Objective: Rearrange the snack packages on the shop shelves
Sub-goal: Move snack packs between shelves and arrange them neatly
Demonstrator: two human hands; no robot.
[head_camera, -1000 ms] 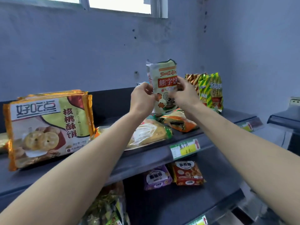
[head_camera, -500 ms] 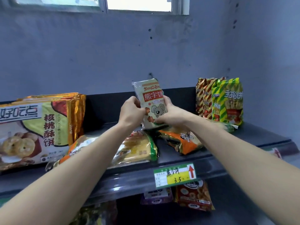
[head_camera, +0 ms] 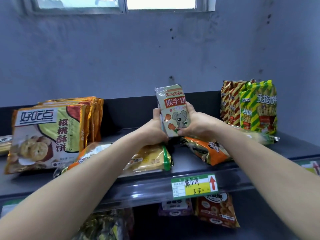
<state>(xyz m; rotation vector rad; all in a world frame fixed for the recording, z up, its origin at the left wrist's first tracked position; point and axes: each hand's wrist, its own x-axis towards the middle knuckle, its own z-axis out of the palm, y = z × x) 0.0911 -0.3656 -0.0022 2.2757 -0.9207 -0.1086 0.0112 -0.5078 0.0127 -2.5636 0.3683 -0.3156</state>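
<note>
A pale green biscuit packet with a grey cartoon bear (head_camera: 174,110) stands upright over the middle of the top shelf (head_camera: 225,170). My left hand (head_camera: 154,129) grips its left edge and my right hand (head_camera: 195,122) wraps its right side and lower corner. Below the hands lie a yellow and green packet (head_camera: 149,160) and an orange packet (head_camera: 207,149), both flat on the shelf. The bear packet's lower end is hidden behind my fingers.
A stack of large walnut-cookie bags (head_camera: 48,134) leans at the left. Striped green and red stick-biscuit bags (head_camera: 256,106) stand at the right. A price tag (head_camera: 194,186) sits on the shelf edge. More packets (head_camera: 216,210) lie on the lower shelf.
Both hands have brought the bear packet down from above the shelf to just over the lying packets. The view has shifted left and closer.
</note>
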